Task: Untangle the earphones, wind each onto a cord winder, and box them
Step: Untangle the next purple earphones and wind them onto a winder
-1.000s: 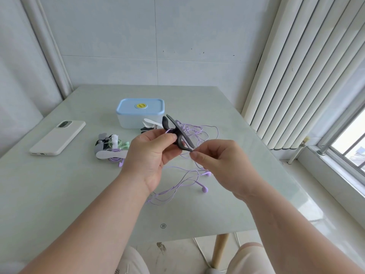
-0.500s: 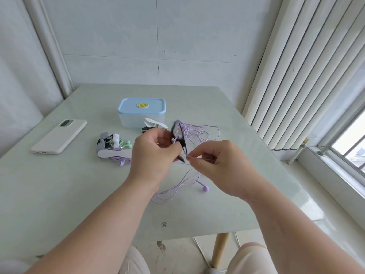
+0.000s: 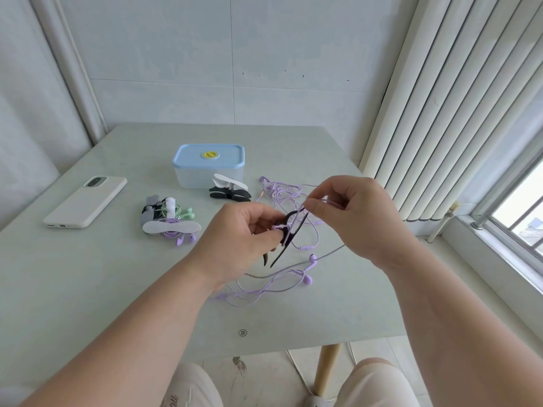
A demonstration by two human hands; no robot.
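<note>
Sitting at pale table (image 3: 117, 289) by blinds (image 3: 440, 113), left hand (image 3: 235, 242) gripping black winder (image 3: 289, 239), right hand (image 3: 355, 218) pinching purple earphones (image 3: 307, 279).

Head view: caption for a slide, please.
Left hand holds a black cord winder while right hand pinches the purple cord.

We're in somebody's home here, a bright corner of a room, by the look of it. Big pale wall tiles (image 3: 176, 54) run behind everything, and a glossy tiled floor (image 3: 484, 289) is catching the daylight. Over on the right, cream vertical blinds (image 3: 440, 113) hang beside a metal-framed window (image 3: 517, 207). In the middle there's a small pale-green table (image 3: 88, 289) on a round wooden leg (image 3: 326, 368), plain household furniture. On it lie a phone (image 3: 85, 201), face down in a white case, and a plastic food-storage box (image 3: 208, 165) with a blue lid. The person sits at the table in light trousers (image 3: 373, 383).
</note>
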